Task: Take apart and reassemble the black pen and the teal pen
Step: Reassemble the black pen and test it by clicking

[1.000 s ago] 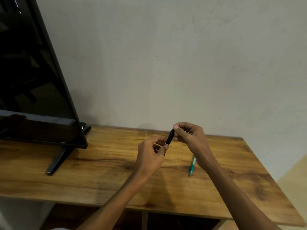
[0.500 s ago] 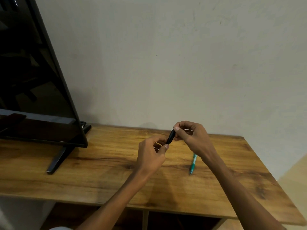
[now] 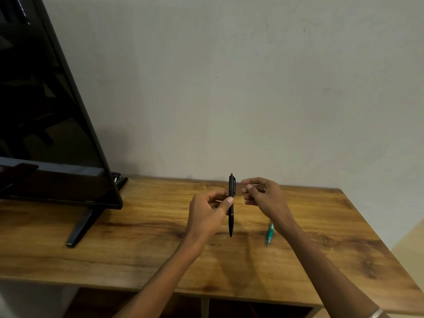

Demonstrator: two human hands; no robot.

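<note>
The black pen (image 3: 231, 204) stands upright above the wooden table (image 3: 142, 239), tip down and clicker up, pinched at its middle by my left hand (image 3: 207, 213). My right hand (image 3: 263, 196) hovers just right of the pen's top, apart from it, with fingers curled; whether it holds a small part I cannot tell. The teal pen (image 3: 269, 234) lies on the table under my right wrist, which hides part of it.
A large black screen (image 3: 46, 125) on a black stand (image 3: 80, 226) fills the left side of the table. A plain wall runs along the back edge. The table's right edge drops off to a floor (image 3: 410, 251).
Both hands gripped the slanted black pen before. Now my right hand has let go and moved slightly right, and my left hand holds the pen upright, showing its full length.
</note>
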